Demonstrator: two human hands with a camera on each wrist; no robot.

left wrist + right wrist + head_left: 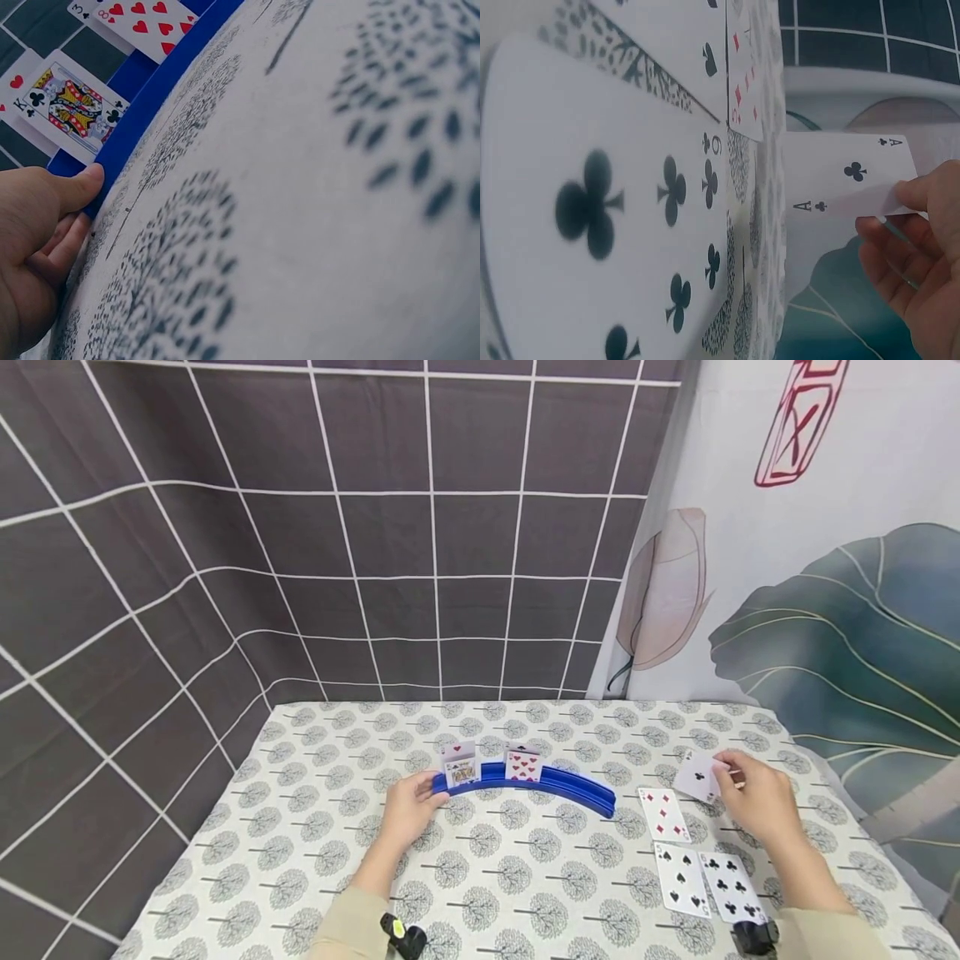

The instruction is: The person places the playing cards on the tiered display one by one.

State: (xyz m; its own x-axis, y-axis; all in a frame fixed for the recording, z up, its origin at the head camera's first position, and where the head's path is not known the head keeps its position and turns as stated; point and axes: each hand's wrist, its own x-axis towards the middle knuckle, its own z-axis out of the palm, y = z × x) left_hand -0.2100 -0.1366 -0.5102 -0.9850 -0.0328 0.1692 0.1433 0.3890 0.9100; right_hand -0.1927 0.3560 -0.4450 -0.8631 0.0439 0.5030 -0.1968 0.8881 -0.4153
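Note:
My left hand [409, 808] grips the left end of a curved blue card holder [577, 787], thumb on its front edge in the left wrist view. Upright in the holder stand a king of clubs [73, 106] before a heart card [16, 86], and an eight of hearts [150, 24] before a black three [82, 9]. At the right, my right hand [761, 793] pinches an ace of clubs [840, 174] by one edge between thumb and fingers. The ace is tilted up, face showing.
Face up on the patterned tablecloth [315, 860] lie a five of diamonds [664, 815], a spade card [681, 880] and a six of clubs [732, 888], close to my right forearm. A dark gridded curtain [375, 535] hangs behind the table, with a white printed one [720, 468] at the right.

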